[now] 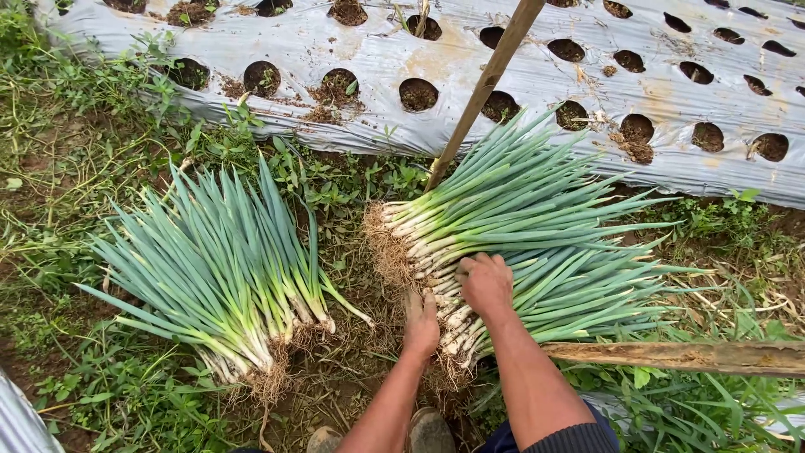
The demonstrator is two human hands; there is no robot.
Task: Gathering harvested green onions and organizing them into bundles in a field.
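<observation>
A large bundle of freshly pulled green onions with white stalks and tangled brown roots (520,226) is lying on the weedy ground, its root ends pointing left and its long blue-green leaves fanning out to the right. The right hand (486,283) is pressing down on the white stalks near the roots, fingers curled loosely over them. The left hand (421,323) is resting flat and open against the root end of the same bundle, gripping nothing. A second, smaller bunch of green onions (222,268) is lying apart to the left. A slanted brown wooden stick (486,84) is crossing a silver plastic mulch sheet with round planting holes (377,63) behind.
</observation>
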